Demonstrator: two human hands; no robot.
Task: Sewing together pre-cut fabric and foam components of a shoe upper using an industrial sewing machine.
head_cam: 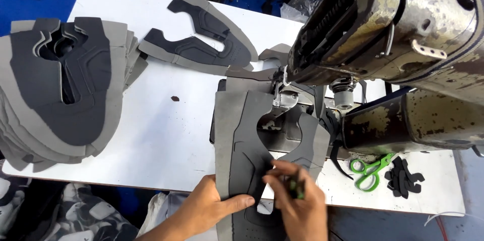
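A grey and dark-grey shoe upper piece [241, 135] lies over the bed of a worn sewing machine [398, 24], its far end under the needle area. My left hand [206, 208] pinches the near edge of this piece with thumb on top. My right hand [297, 200] is closed around a small green-handled tool [294, 185], resting on the same piece close to its inner cut-out.
A thick stack of similar grey uppers [60, 89] sits at the table's left. One finished upper [201, 34] lies at the back centre. Green-handled scissors [370, 170] and small black scraps [403, 175] lie to the right on the white table [166, 135].
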